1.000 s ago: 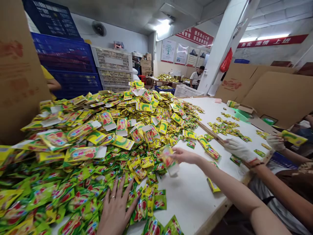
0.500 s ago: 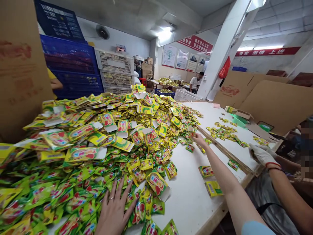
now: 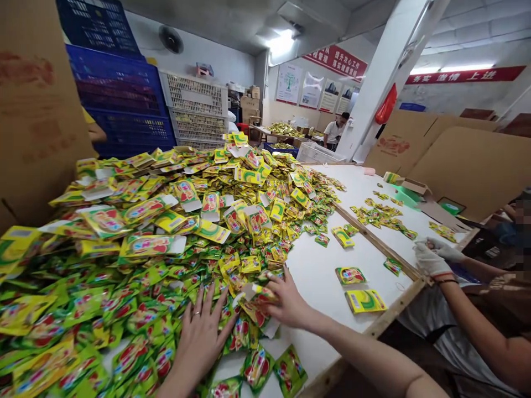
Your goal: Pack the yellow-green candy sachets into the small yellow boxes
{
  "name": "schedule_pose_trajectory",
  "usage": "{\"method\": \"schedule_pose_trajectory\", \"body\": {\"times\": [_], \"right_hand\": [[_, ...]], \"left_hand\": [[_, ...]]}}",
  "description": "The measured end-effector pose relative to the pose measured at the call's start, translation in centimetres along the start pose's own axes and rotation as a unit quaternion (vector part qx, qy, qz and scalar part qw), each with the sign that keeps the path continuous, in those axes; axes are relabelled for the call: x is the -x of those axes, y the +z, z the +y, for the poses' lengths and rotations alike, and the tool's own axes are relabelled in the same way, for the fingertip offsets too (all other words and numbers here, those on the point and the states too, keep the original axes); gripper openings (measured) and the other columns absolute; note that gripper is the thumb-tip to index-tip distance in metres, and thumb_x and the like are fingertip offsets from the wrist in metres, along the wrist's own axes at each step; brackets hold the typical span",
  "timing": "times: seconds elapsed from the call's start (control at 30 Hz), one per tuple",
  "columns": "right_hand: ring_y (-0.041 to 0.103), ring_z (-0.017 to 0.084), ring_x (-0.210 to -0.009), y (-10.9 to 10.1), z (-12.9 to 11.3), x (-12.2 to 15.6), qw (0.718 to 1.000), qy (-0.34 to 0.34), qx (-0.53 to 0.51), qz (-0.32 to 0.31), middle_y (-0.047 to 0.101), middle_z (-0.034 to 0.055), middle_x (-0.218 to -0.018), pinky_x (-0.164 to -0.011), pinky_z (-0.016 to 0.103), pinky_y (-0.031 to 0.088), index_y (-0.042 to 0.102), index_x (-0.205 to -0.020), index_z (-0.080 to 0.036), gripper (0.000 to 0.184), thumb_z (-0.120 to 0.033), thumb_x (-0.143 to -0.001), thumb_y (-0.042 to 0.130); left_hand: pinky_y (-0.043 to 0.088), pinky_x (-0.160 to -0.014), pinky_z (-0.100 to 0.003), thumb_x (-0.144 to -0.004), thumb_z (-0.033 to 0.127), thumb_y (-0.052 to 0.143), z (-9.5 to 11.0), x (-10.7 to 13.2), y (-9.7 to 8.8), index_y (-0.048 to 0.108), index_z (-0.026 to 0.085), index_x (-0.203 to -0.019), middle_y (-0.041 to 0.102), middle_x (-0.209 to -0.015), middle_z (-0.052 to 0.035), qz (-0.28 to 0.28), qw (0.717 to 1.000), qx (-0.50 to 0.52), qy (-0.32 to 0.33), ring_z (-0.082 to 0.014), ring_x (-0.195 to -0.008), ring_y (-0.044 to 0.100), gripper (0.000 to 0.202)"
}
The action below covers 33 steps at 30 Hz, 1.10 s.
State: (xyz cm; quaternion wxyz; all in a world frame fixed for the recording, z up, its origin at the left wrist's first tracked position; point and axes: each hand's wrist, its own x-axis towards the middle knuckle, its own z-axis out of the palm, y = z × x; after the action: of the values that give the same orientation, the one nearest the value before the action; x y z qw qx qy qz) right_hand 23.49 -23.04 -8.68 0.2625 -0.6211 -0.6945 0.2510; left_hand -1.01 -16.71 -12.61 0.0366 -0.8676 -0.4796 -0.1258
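left hand [image 3: 203, 331] flat, spread on sachet pile [image 3: 145, 249], gripping nothing | right hand [image 3: 290, 303] fingers curled, pinching one sachet [image 3: 256, 292] at pile's near edge on white table [image 3: 319, 271] | sachet likely light, floppy, slick film; pinch sealed edge, not middle

The room is bright and evenly lit. A ceiling lamp [image 3: 279, 44] far off glares to pure white, and a strip light [image 3: 452, 69] on the far right is blown out too. Glossy packets [image 3: 166, 243] catch small glints, and the white table [image 3: 319, 276] throws soft light back. Shadows are faint and soft-edged. The wide lens tilts the pillar [image 3: 385, 72] and stretches and smears the near left edge. Far details are soft.
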Motion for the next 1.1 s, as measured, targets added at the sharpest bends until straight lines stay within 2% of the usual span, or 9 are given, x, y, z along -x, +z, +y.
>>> {"method": "schedule_pose_trajectory", "body": {"times": [0.13, 0.23, 0.4, 0.53, 0.63, 0.7, 0.73, 0.9, 1.1], "right_hand": [[0.035, 0.045, -0.139, 2.5, -2.9, 1.3, 0.994, 0.027, 0.108, -0.008, 0.062, 0.0142, -0.132, -0.113, 0.070, 0.016, 0.056, -0.132, -0.023, 0.059, -0.032, -0.075, 0.071], [0.042, 0.043, -0.135, 2.5, -3.2, 1.4, 0.992, 0.040, 0.119, -0.014, 0.060, 0.0166, -0.135, -0.109, 0.063, 0.033, 0.045, -0.144, -0.022, 0.077, -0.032, -0.073, 0.073], [0.061, 0.039, -0.113, 0.1, -3.9, -0.6, 0.987, 0.021, 0.150, -0.054, 0.065, 0.0148, -0.127, -0.086, 0.050, 0.052, 0.049, -0.139, -0.024, 0.069, -0.024, -0.073, 0.069], [0.065, 0.028, -0.111, -1.5, -5.6, -5.8, 0.999, 0.002, -0.040, -0.026, 0.068, 0.0064, -0.123, -0.090, 0.039, 0.052, 0.050, -0.135, -0.028, 0.061, -0.033, -0.078, 0.072], [0.064, 0.020, -0.114, -2.4, -5.3, -10.3, 0.977, -0.079, -0.183, -0.079, 0.064, 0.0054, -0.132, -0.090, 0.029, 0.052, 0.043, -0.143, -0.028, 0.072, -0.046, -0.081, 0.074], [0.064, 0.020, -0.115, -4.6, -3.1, -11.8, 0.988, -0.034, -0.149, -0.033, 0.064, 0.0041, -0.132, -0.093, 0.030, 0.051, 0.046, -0.143, -0.030, 0.074, -0.051, -0.079, 0.075], [0.063, 0.020, -0.116, -6.4, -1.4, -11.9, 0.993, 0.040, -0.104, 0.049, 0.066, 0.0023, -0.130, -0.096, 0.031, 0.050, 0.051, -0.139, -0.032, 0.068, -0.052, -0.079, 0.075], [0.030, 0.035, -0.145, -16.3, 9.9, -6.5, 0.941, 0.223, -0.027, 0.254, 0.044, 0.0245, -0.149, -0.117, 0.055, 0.024, 0.036, -0.148, -0.009, 0.072, -0.050, -0.092, 0.055], [0.051, 0.034, -0.132, -18.3, 17.5, 0.3, 0.907, 0.282, -0.055, 0.308, 0.057, 0.0226, -0.137, -0.105, 0.052, 0.043, 0.044, -0.142, -0.014, 0.067, -0.058, -0.092, 0.044]], "left_hand": [[0.029, -0.115, -0.056, -0.091, 0.049, 0.045, 0.1, 0.0, -0.3, 0.053, 0.019, -0.144, 0.041, -0.156, -0.0163, -0.003, 1.000, -0.017, -0.003, -0.0388, -0.146, 0.035, 0.062], [0.029, -0.114, -0.056, -0.090, 0.044, 0.045, 0.1, 0.1, -0.4, 0.053, 0.020, -0.144, 0.041, -0.156, -0.0156, -0.004, 1.000, -0.021, 0.004, -0.0384, -0.146, 0.035, 0.059], [0.029, -0.113, -0.056, -0.087, 0.044, 0.045, -0.2, 0.0, 0.2, 0.056, 0.016, -0.142, 0.045, -0.154, -0.0161, 0.014, 0.999, -0.035, 0.009, -0.0391, -0.144, 0.036, 0.062], [0.030, -0.112, -0.055, -0.087, 0.051, 0.040, -0.4, -0.5, 0.7, 0.060, 0.008, -0.137, 0.049, -0.150, -0.0196, 0.016, 0.999, -0.047, 0.004, -0.0405, -0.141, 0.040, 0.069], [0.032, -0.111, -0.054, -0.086, 0.052, 0.039, -0.5, -0.7, 0.5, 0.063, 0.007, -0.133, 0.055, -0.144, -0.0205, 0.003, 0.999, -0.049, 0.009, -0.0403, -0.138, 0.043, 0.069], [0.033, -0.110, -0.052, -0.087, 0.052, 0.038, -0.5, -0.6, 0.3, 0.060, 0.010, -0.136, 0.055, -0.144, -0.0192, 0.002, 0.999, -0.043, 0.012, -0.0386, -0.135, 0.046, 0.069], [0.033, -0.110, -0.052, -0.088, 0.052, 0.037, -0.6, -0.5, 0.3, 0.058, 0.011, -0.138, 0.054, -0.146, -0.0184, 0.001, 0.999, -0.038, 0.013, -0.0377, -0.133, 0.048, 0.068], [0.029, -0.111, -0.057, -0.091, 0.049, 0.037, -1.1, 0.1, 0.8, 0.060, 0.021, -0.136, 0.056, -0.144, -0.0168, -0.017, 0.999, 0.015, 0.044, -0.0370, -0.131, 0.050, 0.057], [0.029, -0.110, -0.055, -0.089, 0.051, 0.034, -0.6, -0.3, 0.7, 0.060, 0.013, -0.136, 0.059, -0.138, -0.0199, -0.018, 0.999, -0.022, 0.015, -0.0411, -0.130, 0.049, 0.066]]}}
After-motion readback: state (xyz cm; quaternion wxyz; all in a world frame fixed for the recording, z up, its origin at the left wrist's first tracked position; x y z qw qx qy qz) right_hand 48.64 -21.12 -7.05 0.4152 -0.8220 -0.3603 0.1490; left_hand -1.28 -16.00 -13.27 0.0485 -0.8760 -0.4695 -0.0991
